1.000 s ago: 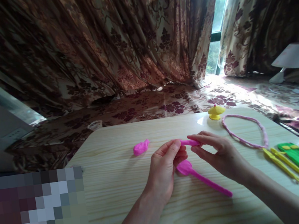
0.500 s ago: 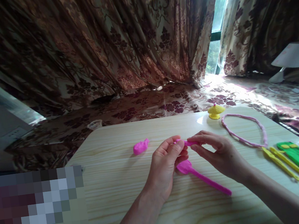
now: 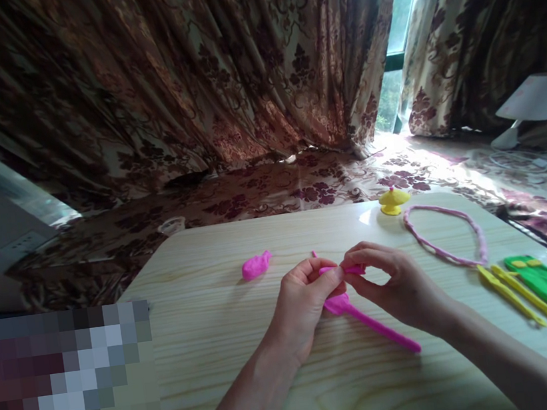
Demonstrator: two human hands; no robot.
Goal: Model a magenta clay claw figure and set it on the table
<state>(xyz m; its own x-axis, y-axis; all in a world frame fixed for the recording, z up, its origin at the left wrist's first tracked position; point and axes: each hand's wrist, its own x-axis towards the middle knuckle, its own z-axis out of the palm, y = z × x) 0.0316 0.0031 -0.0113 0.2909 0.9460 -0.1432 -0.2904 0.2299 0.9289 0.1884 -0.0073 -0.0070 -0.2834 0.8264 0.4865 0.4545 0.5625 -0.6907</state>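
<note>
A small pink strip (image 3: pixel 355 270) lies pinched between the left hand (image 3: pixel 299 302) and the right hand (image 3: pixel 401 275), its long axis running roughly left to right; thumbs and fingertips are closed on it from either side, so neither hand is nearer. Just below and partly hidden by the left hand, a pink paddle-shaped piece (image 3: pixel 380 325) points its handle toward the near right, while a pink lump (image 3: pixel 256 266) sits to the far left on the table (image 3: pixel 211 347).

Both bare forearms (image 3: pixel 251 396) are slanting inward; the left hand (image 3: pixel 300 309) is pinching with thumb (image 3: pixel 328 282) over curled fingers (image 3: pixel 306 267), the right hand (image 3: pixel 404 282) is pinching close beside it, thumb below fingers.
</note>
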